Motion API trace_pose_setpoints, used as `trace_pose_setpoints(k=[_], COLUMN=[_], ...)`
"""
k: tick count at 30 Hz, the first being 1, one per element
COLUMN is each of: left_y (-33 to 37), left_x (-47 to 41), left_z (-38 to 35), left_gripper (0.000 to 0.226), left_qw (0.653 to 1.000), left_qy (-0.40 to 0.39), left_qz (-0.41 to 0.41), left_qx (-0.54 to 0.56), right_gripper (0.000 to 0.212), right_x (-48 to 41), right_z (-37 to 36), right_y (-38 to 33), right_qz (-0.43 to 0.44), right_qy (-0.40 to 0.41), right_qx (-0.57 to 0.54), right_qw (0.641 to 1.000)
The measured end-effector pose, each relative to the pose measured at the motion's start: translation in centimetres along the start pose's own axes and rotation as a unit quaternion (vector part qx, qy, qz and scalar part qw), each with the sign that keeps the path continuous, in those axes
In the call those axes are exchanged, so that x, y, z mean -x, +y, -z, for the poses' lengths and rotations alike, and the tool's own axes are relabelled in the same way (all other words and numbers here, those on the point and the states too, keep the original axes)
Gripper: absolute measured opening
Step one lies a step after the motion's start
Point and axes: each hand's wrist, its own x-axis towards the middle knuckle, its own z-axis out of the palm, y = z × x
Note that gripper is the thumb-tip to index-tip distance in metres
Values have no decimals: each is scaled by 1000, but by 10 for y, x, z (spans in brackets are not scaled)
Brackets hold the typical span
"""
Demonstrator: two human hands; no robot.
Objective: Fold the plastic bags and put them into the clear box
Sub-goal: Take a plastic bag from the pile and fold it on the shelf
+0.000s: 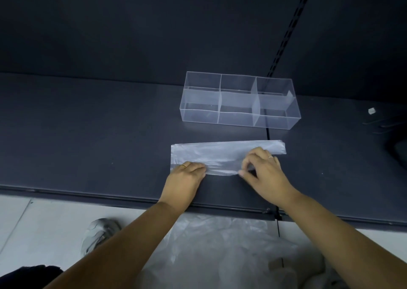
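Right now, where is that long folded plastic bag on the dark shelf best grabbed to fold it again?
Pinch the folded plastic bag along its near long edge, coming from the near side, as the left hand and right hand do. It lies flat and thin on the shelf, so only an edge likely gives a grip.

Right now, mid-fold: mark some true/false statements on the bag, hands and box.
1. The clear box already holds a bag. False: its compartments look empty.
2. The left hand and right hand are both on the plastic bag. True.
3. The bag lies on the near side of the box, apart from it. True.
4. The box is one undivided space. False: dividers split it into compartments.
5. Loose plastic lies below the shelf edge. True.
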Motion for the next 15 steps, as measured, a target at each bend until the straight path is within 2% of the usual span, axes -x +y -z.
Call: trace_pose_setpoints(k=[2,3,4,6,9,10,13,15], left_y=[2,4,5,8,6,5,-7,-18], left_x=[4,7,11,17,19,19,23,23], left_z=[1,2,3,7,15,18,20,23], left_gripper=[29,28,26,21,14,14,28,22], left_qw=[1000,1000,1000,1000,999,997,975,954], left_qy=[-6,-12,-16,-25,-40,-59,-120,-108], left_qz=[-8,-12,-16,-18,9,38,158,229], left_qx=[-4,-5,-3,6,13,35,100,163], right_gripper=[58,74,81,71,30,22,14,11], right_x=[6,10,13,16,14,13,7,2], right_z=[0,-5,-11,-22,-26,-25,-16,-6], right_y=[-14,-20,-26,-33,-26,-22,-5,3], right_qz=[37,62,85,105,100,91,30,-26], right_qy=[-6,-17,-23,-11,84,101,84,35], right_qx=[38,72,108,158,122,106,46,-60], right_qw=[999,995,990,982,984,985,995,997])
